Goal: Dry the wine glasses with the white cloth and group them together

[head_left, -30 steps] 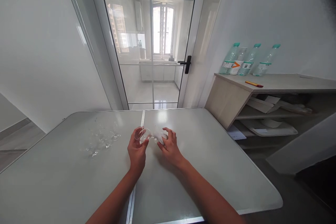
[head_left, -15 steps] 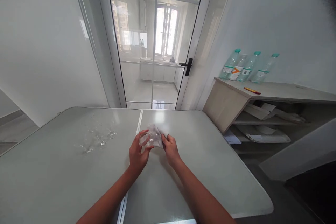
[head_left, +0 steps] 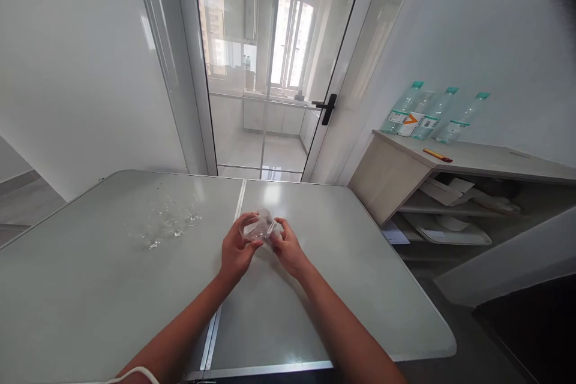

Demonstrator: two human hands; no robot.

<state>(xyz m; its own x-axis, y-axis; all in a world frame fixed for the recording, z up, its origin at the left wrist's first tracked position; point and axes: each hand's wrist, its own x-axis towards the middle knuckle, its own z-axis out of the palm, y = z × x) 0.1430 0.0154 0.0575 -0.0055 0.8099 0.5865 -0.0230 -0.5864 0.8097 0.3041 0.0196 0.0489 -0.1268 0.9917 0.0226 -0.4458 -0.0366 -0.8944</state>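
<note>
Cloth that lay spread between the hands half a second ago is now bunched by the glass, and the right hand has drawn in a little. At far left, on the table, sits a loose cluster of clear glasses, too faint to count. Next comes the left hand, its fingers curled around the glass, thumb on the near side, the rim facing left. The glass is held up over the table, near the seam. Just right of it, the right hand pinches the cloth between thumb and fingers; how firmly, I cannot tell. Farther right, bottles and a pen-like stick rest on the cabinet. Wiping the glass looks to be the step in hand. Judging from this, the next move calls for a steady left grip and light cloth pressure on the thin wall.
</note>
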